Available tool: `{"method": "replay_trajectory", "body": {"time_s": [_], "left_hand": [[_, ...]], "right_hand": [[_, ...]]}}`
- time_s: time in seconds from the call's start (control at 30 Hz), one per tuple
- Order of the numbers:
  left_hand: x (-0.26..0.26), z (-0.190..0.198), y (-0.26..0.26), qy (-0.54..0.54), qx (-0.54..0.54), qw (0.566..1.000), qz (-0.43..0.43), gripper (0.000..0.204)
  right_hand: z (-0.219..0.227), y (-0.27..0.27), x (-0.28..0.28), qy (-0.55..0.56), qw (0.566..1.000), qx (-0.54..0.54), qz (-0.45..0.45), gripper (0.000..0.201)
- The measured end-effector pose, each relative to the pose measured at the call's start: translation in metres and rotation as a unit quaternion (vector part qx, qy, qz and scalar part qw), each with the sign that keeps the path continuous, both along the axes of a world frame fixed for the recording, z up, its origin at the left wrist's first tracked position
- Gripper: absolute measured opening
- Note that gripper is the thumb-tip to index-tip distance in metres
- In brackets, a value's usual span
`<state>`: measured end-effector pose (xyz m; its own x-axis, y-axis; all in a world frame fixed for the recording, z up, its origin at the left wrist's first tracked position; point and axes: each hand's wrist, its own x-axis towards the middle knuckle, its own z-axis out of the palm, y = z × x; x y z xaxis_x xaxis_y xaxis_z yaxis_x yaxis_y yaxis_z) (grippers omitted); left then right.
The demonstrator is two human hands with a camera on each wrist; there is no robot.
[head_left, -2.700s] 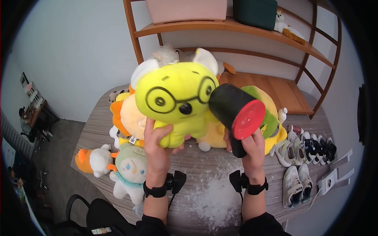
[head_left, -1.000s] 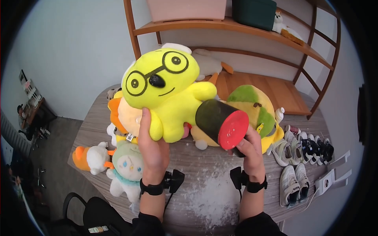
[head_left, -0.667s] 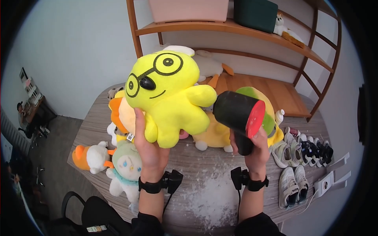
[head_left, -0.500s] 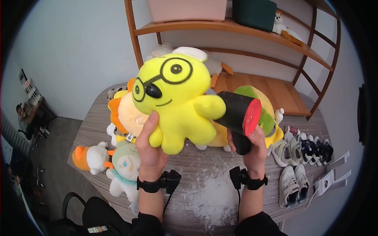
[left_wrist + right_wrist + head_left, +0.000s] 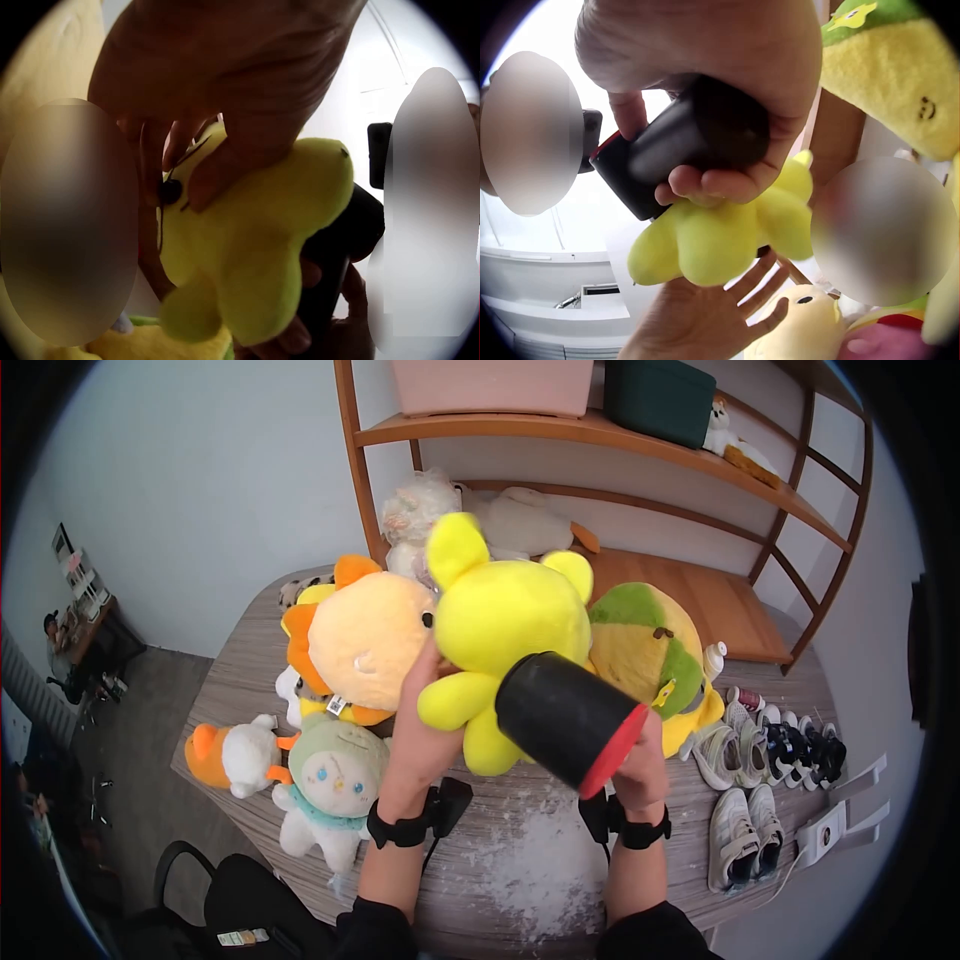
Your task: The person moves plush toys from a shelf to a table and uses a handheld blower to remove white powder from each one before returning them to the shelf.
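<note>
My left hand [image 5: 418, 732] grips a bright yellow plush toy [image 5: 505, 620] above the table, with its back turned to the head camera. In the left wrist view my fingers [image 5: 196, 139] curl over the yellow plush [image 5: 247, 247] by its black-lined face. My right hand [image 5: 638, 760] grips the handle of a black cylindrical device with a red end [image 5: 565, 720]. The device's barrel lies against the toy's lower body. In the right wrist view my fingers wrap the black device [image 5: 694, 142] just above the plush's legs [image 5: 720, 236].
More plush toys crowd the grey wooden table [image 5: 250, 670]: an orange-maned one [image 5: 365, 635], a green and yellow one [image 5: 645, 645], a small green-hatted doll [image 5: 335, 770]. Small shoes [image 5: 770, 760] sit at the right. White fluff [image 5: 520, 860] lies near the front edge. A wooden shelf [image 5: 600, 430] stands behind.
My left hand has turned the yellow plush so its glasses face now points away from the head camera. The black device has swung down and left against the toy's lower body.
</note>
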<state>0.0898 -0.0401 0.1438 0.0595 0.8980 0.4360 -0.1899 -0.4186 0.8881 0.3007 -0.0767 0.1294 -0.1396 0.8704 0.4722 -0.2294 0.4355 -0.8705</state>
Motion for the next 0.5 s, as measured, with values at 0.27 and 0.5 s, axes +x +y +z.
{"method": "replay_trajectory", "body": {"time_s": [0.27,0.5], "left_hand": [[-0.001,0.012,-0.009,-0.264,-0.083,0.953,-0.121,0.064],[0.007,0.010,-0.012,-0.226,-0.085,0.968,-0.073,0.060]], "right_hand": [[0.014,0.005,-0.002,-0.095,0.990,0.100,0.033,0.045],[0.019,0.008,0.003,-0.170,0.976,0.100,0.097,0.038]]}}
